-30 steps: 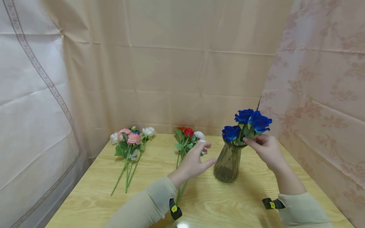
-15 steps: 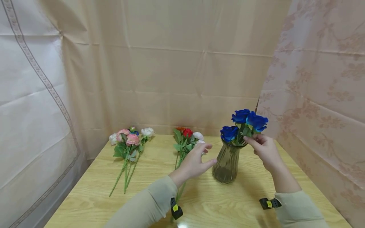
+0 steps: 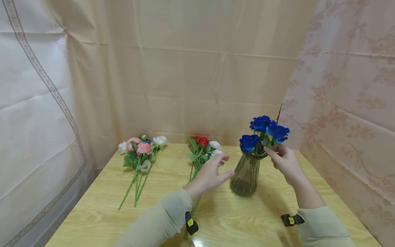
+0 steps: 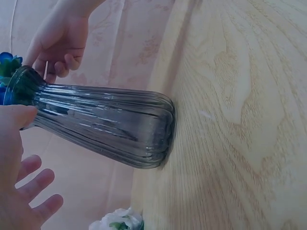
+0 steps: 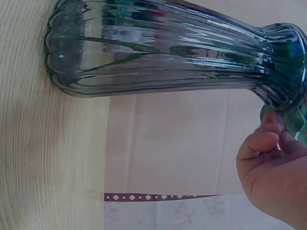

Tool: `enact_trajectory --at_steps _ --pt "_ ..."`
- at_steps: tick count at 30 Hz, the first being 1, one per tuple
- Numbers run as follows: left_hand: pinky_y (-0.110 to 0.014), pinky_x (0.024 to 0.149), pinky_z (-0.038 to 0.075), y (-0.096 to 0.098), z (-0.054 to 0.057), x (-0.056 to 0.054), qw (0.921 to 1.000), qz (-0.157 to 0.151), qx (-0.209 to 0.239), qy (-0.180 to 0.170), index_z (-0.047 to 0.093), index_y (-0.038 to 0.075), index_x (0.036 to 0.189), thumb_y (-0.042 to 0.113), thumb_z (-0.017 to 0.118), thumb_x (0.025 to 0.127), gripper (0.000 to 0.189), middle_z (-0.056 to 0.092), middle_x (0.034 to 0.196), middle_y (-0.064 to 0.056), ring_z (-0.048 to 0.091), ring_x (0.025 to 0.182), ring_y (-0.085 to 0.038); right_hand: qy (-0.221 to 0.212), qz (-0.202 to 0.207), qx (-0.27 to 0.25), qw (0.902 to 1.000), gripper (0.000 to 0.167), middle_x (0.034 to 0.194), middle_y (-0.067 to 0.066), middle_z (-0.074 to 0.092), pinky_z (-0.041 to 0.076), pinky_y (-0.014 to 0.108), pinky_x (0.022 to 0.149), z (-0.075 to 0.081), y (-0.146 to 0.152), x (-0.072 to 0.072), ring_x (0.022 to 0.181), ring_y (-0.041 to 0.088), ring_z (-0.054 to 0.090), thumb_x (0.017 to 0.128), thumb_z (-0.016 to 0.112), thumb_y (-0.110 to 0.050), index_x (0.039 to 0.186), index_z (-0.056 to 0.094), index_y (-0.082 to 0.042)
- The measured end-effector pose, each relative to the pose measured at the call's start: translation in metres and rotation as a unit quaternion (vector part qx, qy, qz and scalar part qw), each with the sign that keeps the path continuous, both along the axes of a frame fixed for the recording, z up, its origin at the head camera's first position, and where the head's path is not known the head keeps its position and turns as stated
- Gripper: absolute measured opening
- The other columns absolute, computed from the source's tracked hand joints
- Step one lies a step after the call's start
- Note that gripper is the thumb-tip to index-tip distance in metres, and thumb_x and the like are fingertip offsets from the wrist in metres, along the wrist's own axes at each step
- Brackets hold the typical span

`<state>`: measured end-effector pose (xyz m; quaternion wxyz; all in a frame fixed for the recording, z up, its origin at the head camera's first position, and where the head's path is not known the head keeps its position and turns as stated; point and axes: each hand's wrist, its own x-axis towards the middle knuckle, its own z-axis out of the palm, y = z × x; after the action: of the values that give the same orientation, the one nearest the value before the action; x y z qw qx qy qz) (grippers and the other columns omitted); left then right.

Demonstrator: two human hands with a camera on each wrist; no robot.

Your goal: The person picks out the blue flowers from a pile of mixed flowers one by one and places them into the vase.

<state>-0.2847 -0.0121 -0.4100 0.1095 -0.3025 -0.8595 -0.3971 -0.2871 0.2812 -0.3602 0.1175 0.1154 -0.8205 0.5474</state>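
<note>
A ribbed smoky glass vase (image 3: pixel 245 175) stands upright on the right part of the table, with three blue roses (image 3: pixel 260 123) rising from its mouth. Just right of the rim, my right hand (image 3: pixel 287 164) pinches the stem or leaves under the rightmost blue rose (image 3: pixel 278 131). The right wrist view shows its curled fingers against green leaves beside the rim; what exactly lies between the fingertips is hidden. My left hand (image 3: pixel 210 175) hovers left of the vase, fingers spread and holding nothing. In the left wrist view, the left thumb appears in front of the vase's neck.
Pink and white flowers (image 3: pixel 143 148) on long green stems lie at the left of the wooden table (image 3: pixel 102 209). Red, orange and white flowers (image 3: pixel 203 142) lie in the middle, partly behind my left arm. Cloth curtains (image 3: pixel 185 75) stand behind and at both sides.
My right hand and the rightmost blue rose have shifted slightly left, closer to the other roses. The left hand has kept its place.
</note>
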Motion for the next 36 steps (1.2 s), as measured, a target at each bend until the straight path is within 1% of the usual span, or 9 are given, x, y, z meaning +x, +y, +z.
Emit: enact_trajectory --at_steps 2,5,8,12,14,18,21,31,36 --pt "-0.036 0.095 0.051 -0.002 0.0 0.0 1.0 0.002 0.002 -0.001 0.051 0.019 0.146 0.045 0.069 0.097 0.058 0.057 0.14 0.004 0.059 0.12 -0.018 0.0 0.005 0.015 0.9999 0.043 0.079 0.006 0.048 0.044 0.032 0.057 0.001 0.002 0.001 0.064 0.018 0.044 0.105 0.059 -0.038 0.112 0.05 0.003" --pt "-0.033 0.092 0.052 -0.004 0.002 -0.002 0.9999 0.009 0.006 0.003 0.053 0.019 0.144 0.044 0.07 0.097 0.056 0.059 0.137 0.005 0.058 0.116 -0.012 -0.001 0.004 0.038 0.9993 0.044 0.103 0.013 0.054 0.053 0.033 0.069 0.003 0.004 0.004 0.084 0.021 0.054 0.106 0.056 -0.04 0.117 0.053 0.003" --pt "-0.032 0.09 0.052 -0.007 0.005 -0.003 0.9998 0.012 0.009 0.011 0.054 0.018 0.141 0.043 0.07 0.097 0.053 0.06 0.135 0.005 0.059 0.114 -0.012 -0.002 0.001 0.059 0.9982 0.047 0.117 0.019 0.057 0.056 0.032 0.078 0.007 0.008 0.006 0.095 0.016 0.058 0.106 0.055 -0.04 0.123 0.055 0.003" --pt "-0.033 0.09 0.053 -0.01 0.012 -0.003 0.9995 0.007 0.01 0.028 0.055 0.016 0.139 0.042 0.071 0.097 0.052 0.061 0.135 0.001 0.06 0.115 -0.018 -0.003 -0.004 0.084 0.9965 0.05 0.122 0.024 0.06 0.056 0.032 0.084 0.013 0.012 0.011 0.099 0.012 0.062 0.106 0.055 -0.039 0.131 0.055 0.004" --pt "-0.033 0.089 0.053 -0.011 0.015 -0.003 0.9994 0.0 0.011 0.032 0.055 0.015 0.139 0.043 0.07 0.097 0.053 0.06 0.136 -0.001 0.06 0.116 -0.018 -0.01 -0.004 0.096 0.9953 0.053 0.126 0.025 0.06 0.055 0.038 0.089 0.016 0.014 0.014 0.102 0.018 0.064 0.106 0.054 -0.04 0.135 0.053 0.004" --pt "-0.029 0.085 0.054 -0.013 0.022 0.001 0.9993 -0.01 0.014 0.033 0.054 0.016 0.14 0.043 0.069 0.097 0.053 0.059 0.137 0.002 0.058 0.116 -0.013 -0.024 0.006 0.112 0.9934 0.057 0.133 0.027 0.057 0.049 0.056 0.097 0.023 0.016 0.02 0.111 0.038 0.063 0.106 0.054 -0.041 0.14 0.048 0.004" --pt "-0.028 0.084 0.054 -0.014 0.027 0.004 0.9991 -0.016 0.018 0.035 0.055 0.016 0.14 0.042 0.07 0.097 0.052 0.059 0.137 0.003 0.057 0.116 -0.011 -0.029 0.012 0.122 0.992 0.059 0.137 0.027 0.054 0.044 0.062 0.099 0.027 0.017 0.025 0.118 0.043 0.058 0.105 0.055 -0.043 0.141 0.047 0.004" --pt "-0.025 0.081 0.055 -0.018 0.033 0.013 0.998 -0.043 0.019 0.042 0.056 0.015 0.139 0.04 0.069 0.099 0.049 0.059 0.137 0.0 0.057 0.114 -0.012 -0.02 0.029 0.148 0.9883 0.066 0.146 0.025 0.049 0.04 0.067 0.102 0.026 0.022 0.031 0.131 0.046 0.049 0.104 0.058 -0.043 0.152 0.038 0.0" --pt "-0.032 0.091 0.052 -0.021 0.033 0.017 0.9969 -0.038 -0.012 0.068 0.056 0.016 0.14 0.043 0.067 0.099 0.05 0.059 0.137 0.002 0.058 0.115 -0.011 -0.014 0.046 0.155 0.9867 0.065 0.147 0.023 0.047 0.043 0.059 0.102 0.021 0.024 0.032 0.132 0.044 0.049 0.104 0.059 -0.04 0.151 0.038 -0.001"
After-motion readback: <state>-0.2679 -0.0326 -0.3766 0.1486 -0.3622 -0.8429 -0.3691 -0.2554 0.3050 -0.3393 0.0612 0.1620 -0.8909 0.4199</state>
